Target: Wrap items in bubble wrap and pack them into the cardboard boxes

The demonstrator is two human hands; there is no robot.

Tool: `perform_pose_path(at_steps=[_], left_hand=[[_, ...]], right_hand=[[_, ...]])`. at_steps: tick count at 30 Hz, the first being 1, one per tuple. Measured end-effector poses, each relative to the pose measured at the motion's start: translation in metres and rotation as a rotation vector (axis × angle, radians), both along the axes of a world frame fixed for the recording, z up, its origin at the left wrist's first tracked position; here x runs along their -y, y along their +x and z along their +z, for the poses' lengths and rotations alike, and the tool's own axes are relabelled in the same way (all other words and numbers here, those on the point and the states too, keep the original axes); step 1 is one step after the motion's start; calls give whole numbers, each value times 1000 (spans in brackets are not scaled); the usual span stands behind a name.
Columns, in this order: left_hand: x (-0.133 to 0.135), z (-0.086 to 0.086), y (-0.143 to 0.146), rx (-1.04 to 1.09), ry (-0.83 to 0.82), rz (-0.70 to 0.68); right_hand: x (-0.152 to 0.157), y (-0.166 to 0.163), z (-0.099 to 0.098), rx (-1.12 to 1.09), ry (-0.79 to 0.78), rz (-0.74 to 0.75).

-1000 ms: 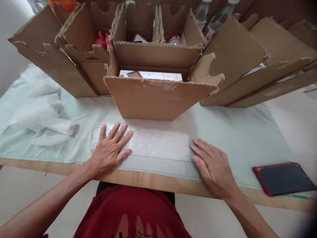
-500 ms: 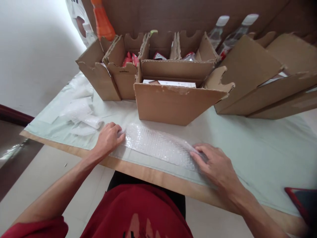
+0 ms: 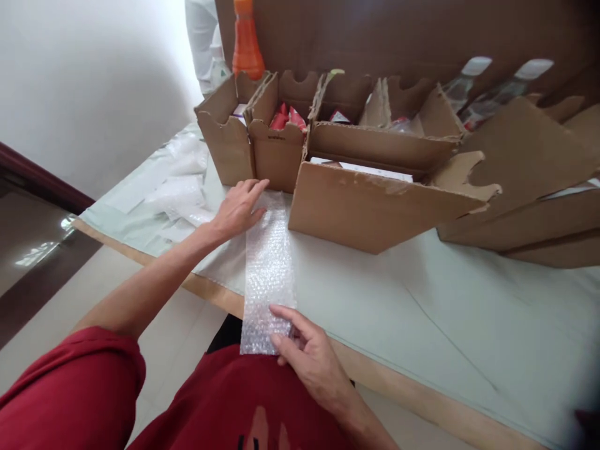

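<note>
we had swung the bubble wrap strip (image 3: 269,262) lengthwise; right hand (image 3: 307,353) pinched its near end, left hand (image 3: 239,209) pressed flat on its far end; no writing was legible

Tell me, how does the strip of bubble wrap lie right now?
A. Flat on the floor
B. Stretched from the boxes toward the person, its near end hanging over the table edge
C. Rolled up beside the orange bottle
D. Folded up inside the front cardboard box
B: the bubble wrap runs from the left hand near the boxes to the right hand, which grips its end past the table edge.
</note>
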State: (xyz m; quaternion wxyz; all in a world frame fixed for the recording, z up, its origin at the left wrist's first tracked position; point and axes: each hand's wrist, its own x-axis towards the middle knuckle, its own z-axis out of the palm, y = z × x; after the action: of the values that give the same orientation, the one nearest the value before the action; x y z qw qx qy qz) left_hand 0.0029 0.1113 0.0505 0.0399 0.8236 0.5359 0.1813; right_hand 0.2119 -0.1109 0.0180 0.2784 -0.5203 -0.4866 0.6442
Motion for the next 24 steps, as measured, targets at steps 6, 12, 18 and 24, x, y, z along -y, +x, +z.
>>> perform_pose_path(at_steps=[6, 12, 18, 24], left_hand=[[120, -11, -51, 304, -195, -415], [164, -14, -35, 539, -340, -241], [112, -43, -16, 464, -287, 160], [100, -62, -16, 385, -185, 161]], right_hand=[[-4, 7, 2, -211, -132, -33], [-47, -1, 11, -324, 30, -96], [-63, 6, 14, 3, 462, -137], [-77, 7, -4, 705, 1071, 200]])
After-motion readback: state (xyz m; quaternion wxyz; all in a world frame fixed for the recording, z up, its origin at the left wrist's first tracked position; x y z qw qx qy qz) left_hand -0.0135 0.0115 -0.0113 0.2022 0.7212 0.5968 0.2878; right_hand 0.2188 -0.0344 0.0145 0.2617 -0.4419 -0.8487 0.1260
